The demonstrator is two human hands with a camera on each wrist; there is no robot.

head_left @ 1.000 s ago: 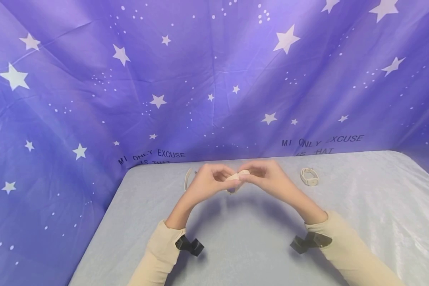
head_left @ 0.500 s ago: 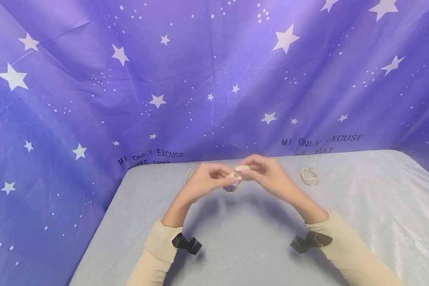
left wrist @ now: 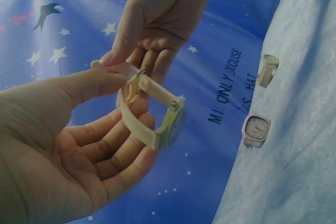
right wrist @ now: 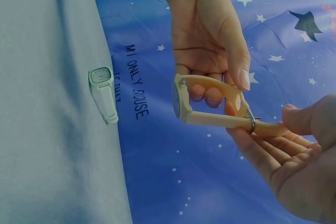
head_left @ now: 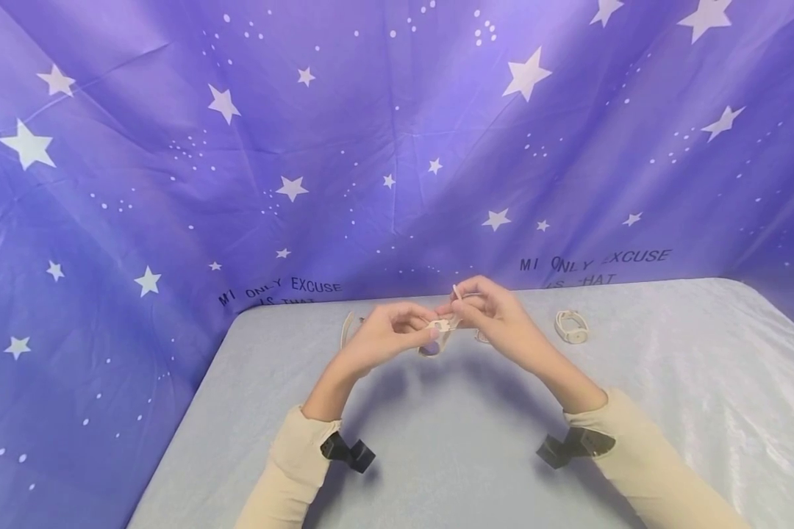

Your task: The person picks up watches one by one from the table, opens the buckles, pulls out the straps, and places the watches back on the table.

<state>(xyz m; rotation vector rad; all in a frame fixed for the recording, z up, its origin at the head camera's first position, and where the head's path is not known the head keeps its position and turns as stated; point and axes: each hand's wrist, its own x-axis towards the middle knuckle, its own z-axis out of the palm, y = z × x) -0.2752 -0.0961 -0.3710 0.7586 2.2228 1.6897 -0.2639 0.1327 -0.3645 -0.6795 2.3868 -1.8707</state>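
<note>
The left hand (head_left: 390, 330) and right hand (head_left: 492, 312) are pinching the pale watch's strap (right wrist: 212, 119) between their fingers, its case hanging beneath, above the desk (head_left: 450, 455). Another watch (head_left: 572, 328) is lying right; the right hand is partly hiding one (head_left: 481, 336).

left grip (head_left: 385, 332) and right grip (head_left: 499, 317) pinch (forearms (head_left: 334, 389) angled inward)

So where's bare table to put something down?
Front centre of the table, between left wrist camera and right wrist camera; also right of the rightmost watch, out to the edge. Back middle's crowded: left hand, right hand, held watch, two more watches around them.
</note>
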